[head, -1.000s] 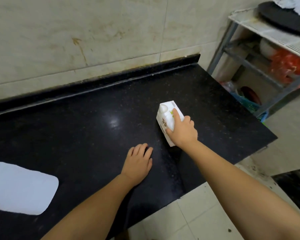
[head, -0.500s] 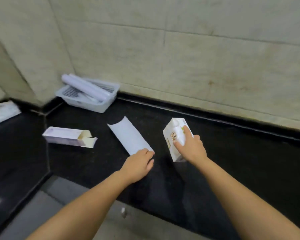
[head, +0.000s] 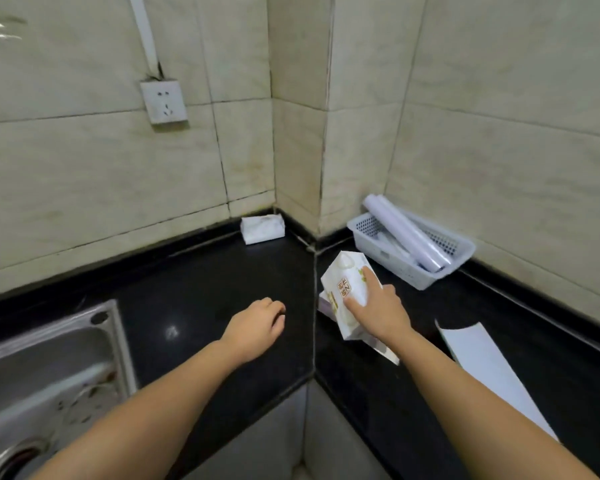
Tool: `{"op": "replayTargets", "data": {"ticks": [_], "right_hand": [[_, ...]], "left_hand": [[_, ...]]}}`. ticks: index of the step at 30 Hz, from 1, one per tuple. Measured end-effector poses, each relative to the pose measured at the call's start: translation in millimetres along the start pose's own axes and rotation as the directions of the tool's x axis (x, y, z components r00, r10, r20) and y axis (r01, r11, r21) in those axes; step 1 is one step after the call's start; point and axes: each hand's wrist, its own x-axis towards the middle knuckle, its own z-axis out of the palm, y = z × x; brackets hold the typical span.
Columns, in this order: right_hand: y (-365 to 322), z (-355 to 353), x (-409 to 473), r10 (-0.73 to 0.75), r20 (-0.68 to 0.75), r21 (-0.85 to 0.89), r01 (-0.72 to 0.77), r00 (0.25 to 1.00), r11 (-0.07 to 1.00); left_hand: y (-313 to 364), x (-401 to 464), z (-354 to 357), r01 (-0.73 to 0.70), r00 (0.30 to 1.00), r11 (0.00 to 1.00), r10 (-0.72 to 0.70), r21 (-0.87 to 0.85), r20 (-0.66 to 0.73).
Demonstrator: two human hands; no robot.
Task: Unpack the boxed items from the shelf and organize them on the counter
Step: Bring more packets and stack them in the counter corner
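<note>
Fingers and thumb of the right hand [head: 378, 315] curl round a white carton [head: 347, 292] with red print, holding it tilted above the black worktop [head: 194, 292], over a longer white box [head: 378, 346] whose end shows just below that hand. Beyond the right hand, against the tiled wall, sits a white perforated basket [head: 416, 271] holding rolls of clear film [head: 406, 233], and a flat white sheet [head: 482, 362] lies to its right. The left hand [head: 257, 327] hovers loosely curled and empty over the worktop, with a steel sink [head: 49, 368] to its left.
</note>
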Motion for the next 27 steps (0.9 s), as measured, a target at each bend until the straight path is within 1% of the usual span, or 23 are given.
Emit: {"op": "replayTargets", "data": {"ticks": [3, 7, 10, 13, 17, 22, 25, 27], "right_hand": [[-41, 25, 43, -0.022, 0.02, -0.004, 0.022, 1.0, 1.0], [-77, 52, 99, -0.001, 0.044, 0.004, 0.0, 0.999, 1.0], [-87, 71, 142, 0.01, 0.075, 0.025, -0.012, 0.997, 1.0], [-90, 88, 192, 0.013, 0.096, 0.013, -0.015, 0.995, 1.0], [-96, 110, 257, 0.02, 0.133, 0.023, -0.024, 0.991, 0.999], [-100, 135, 311, 0.008, 0.174, 0.073, -0.021, 0.985, 0.997], [-100, 146, 329, -0.005, 0.19, 0.112, -0.017, 0.982, 0.994], [-99, 150, 337, 0.0, 0.201, 0.139, -0.028, 0.98, 0.99]], "left_hand": [[-44, 29, -14, 0.015, 1.0, 1.0, -0.015, -0.015, -0.019], [-95, 76, -20, 0.059, 0.998, 0.998, -0.059, -0.029, 0.007], [-123, 121, -15, 0.093, 0.995, 0.995, -0.092, -0.042, 0.033], [-146, 175, -7, 0.144, 0.988, 0.989, -0.143, -0.019, 0.052], [-176, 249, 5, 0.247, 0.969, 0.969, -0.247, -0.012, 0.027], [-212, 326, 20, 0.347, 0.937, 0.929, -0.35, 0.128, -0.005], [-231, 356, 35, 0.422, 0.902, 0.888, -0.432, 0.185, 0.018], [-240, 369, 44, 0.419, 0.897, 0.878, -0.44, 0.23, 0.044]]}}
